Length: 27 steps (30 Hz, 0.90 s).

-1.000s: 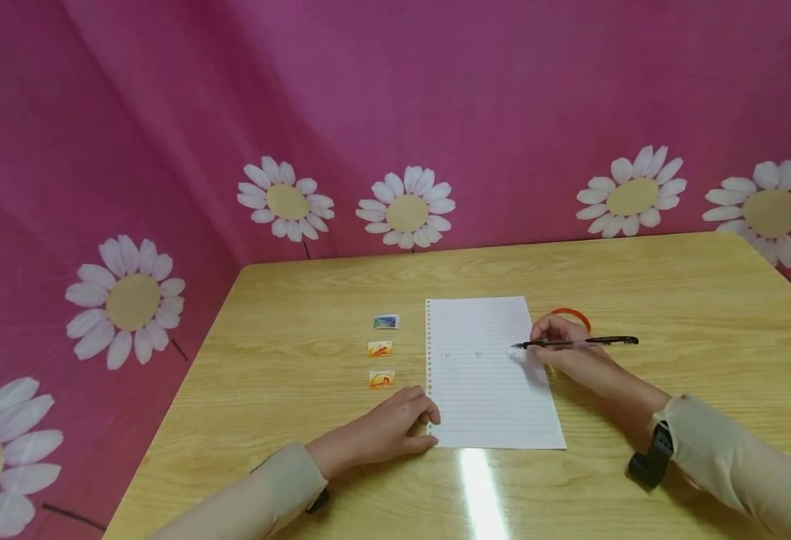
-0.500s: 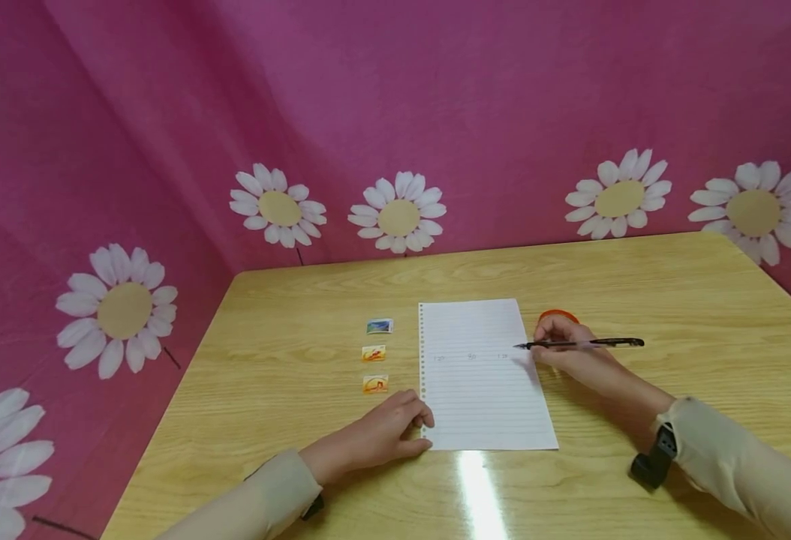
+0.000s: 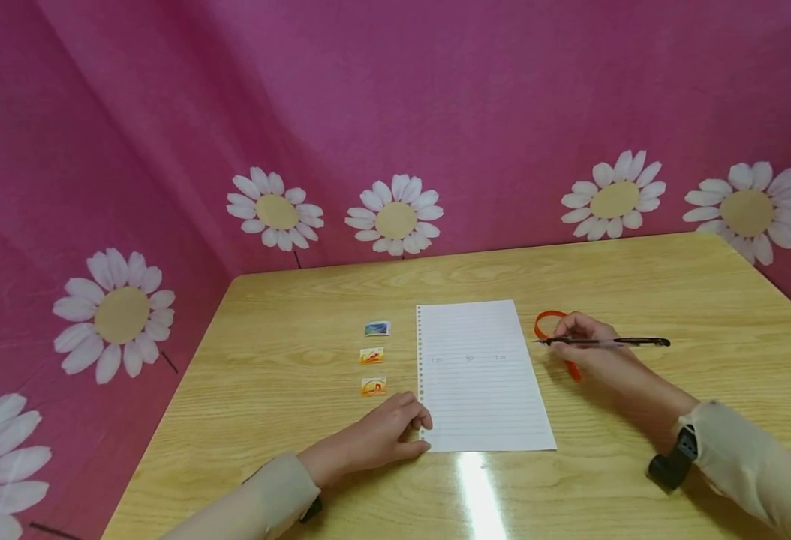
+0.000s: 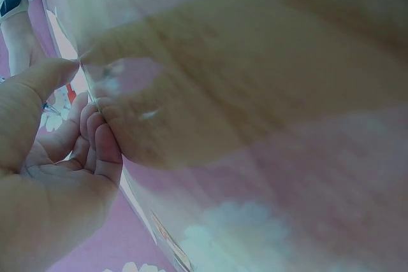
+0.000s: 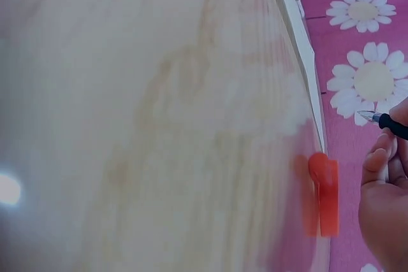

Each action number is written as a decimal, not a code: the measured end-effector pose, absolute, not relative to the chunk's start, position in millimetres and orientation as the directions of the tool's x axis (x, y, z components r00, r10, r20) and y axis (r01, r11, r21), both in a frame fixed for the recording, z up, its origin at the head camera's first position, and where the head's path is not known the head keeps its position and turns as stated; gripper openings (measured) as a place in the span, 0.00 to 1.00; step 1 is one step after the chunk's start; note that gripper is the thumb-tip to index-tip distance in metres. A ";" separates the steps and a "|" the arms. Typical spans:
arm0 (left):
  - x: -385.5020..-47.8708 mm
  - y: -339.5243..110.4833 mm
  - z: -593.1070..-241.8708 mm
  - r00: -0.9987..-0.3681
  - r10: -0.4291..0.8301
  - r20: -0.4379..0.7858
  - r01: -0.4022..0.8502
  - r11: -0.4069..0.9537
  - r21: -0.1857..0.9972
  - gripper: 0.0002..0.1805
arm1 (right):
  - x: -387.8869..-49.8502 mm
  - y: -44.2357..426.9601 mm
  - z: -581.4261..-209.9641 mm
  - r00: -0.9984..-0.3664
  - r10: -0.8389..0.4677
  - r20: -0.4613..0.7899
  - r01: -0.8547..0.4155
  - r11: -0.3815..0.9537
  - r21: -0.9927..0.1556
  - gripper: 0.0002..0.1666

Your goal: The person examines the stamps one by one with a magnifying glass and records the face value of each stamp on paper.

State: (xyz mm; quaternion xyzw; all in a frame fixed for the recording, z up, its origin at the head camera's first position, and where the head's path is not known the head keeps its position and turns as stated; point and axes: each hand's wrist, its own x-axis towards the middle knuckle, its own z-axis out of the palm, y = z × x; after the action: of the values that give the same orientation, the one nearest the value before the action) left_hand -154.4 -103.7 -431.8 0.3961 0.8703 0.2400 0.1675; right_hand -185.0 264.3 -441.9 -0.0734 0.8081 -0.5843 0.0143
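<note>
A lined sheet of paper [image 3: 483,405] with punched holes lies on the table, bearing a row of handwritten numbers. My left hand [image 3: 382,439] rests at its lower left edge, fingers loosely bent and thumb apart. Just right of the sheet, my right hand [image 3: 594,356] holds a black pen [image 3: 642,341] between thumb and fingers. In the right wrist view the pen tip [image 5: 368,116] shows raised above the table. A red ring-shaped object [image 3: 538,324] lies beside the right hand, which partly hides it.
Left of the paper, three small stamp-like pictures stand in a column: a blue one [image 3: 378,328], a yellow-and-red one [image 3: 371,356] and another yellow-and-red one [image 3: 373,387]. The wooden table [image 3: 287,337] meets a pink flowered curtain [image 3: 490,135] at the back and left.
My right hand has moved right with the pen, off the paper, so the written numbers and more of the red ring show. The left hand stays at the sheet's edge. The head view shifts slightly.
</note>
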 end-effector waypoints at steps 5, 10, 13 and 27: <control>-154.8 -103.8 -432.9 -0.635 0.764 -0.113 0.598 0.578 0.555 0.10 | -185.9 272.4 -443.5 -0.990 -0.116 0.081 -0.111 0.284 -0.953 0.08; -154.8 -103.7 -432.6 -0.638 0.759 -0.131 0.584 0.588 0.560 0.10 | -184.4 283.3 -442.9 -0.994 -0.100 0.050 -0.077 0.290 -0.954 0.06; -154.7 -104.0 -432.3 -0.639 0.758 -0.132 0.583 0.588 0.561 0.10 | -183.5 288.8 -442.4 -0.992 -0.105 0.074 -0.101 0.282 -0.954 0.06; -155.2 -103.7 -432.9 -0.638 0.760 -0.126 0.588 0.586 0.558 0.10 | -181.7 309.8 -447.4 -0.997 -0.021 0.071 -0.073 0.386 -0.920 0.08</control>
State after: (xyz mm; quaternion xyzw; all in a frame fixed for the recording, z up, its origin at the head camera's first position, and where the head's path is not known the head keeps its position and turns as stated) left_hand -155.2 -103.7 -432.9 0.3860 0.8724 0.2407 0.1786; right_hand -181.7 309.8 -447.4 -0.0285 0.8322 -0.5533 -0.0235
